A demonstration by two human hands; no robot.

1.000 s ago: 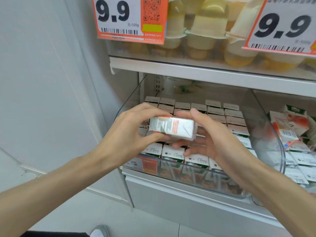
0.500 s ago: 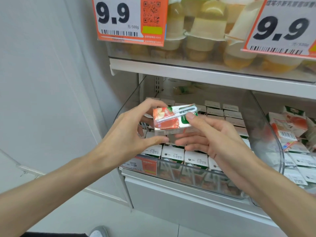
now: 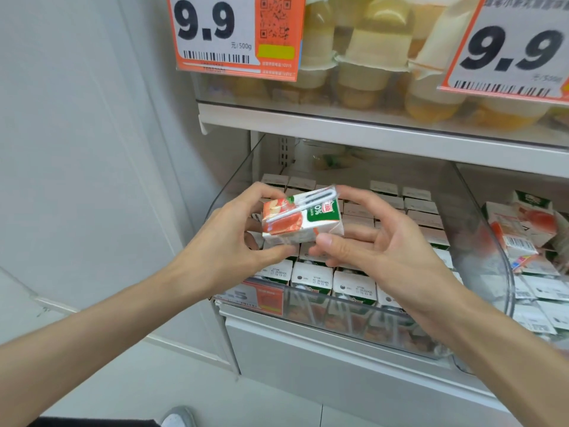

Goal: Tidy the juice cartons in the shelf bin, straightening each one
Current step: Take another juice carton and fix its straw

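A small juice carton (image 3: 303, 218), red, green and white with a straw taped across its face, lies on its side in the air above the clear shelf bin (image 3: 385, 322). My left hand (image 3: 229, 241) grips its left end between thumb and fingers. My right hand (image 3: 375, 241) holds its right end, thumb under the near edge and fingers behind. Rows of upright cartons (image 3: 312, 277) fill the bin below, their white tops showing. The cartons directly under my hands are hidden.
A second clear bin (image 3: 505, 272) to the right holds cartons lying at mixed angles. The shelf above (image 3: 369, 127) carries yellow jelly cups behind orange 9.9 price tags (image 3: 237, 35). A grey wall panel stands to the left. A shoe tip shows on the floor.
The carton has been turned in both hands from its white side to its printed face with the straw, and its right end now tilts upward. Both hands stayed above the bin.
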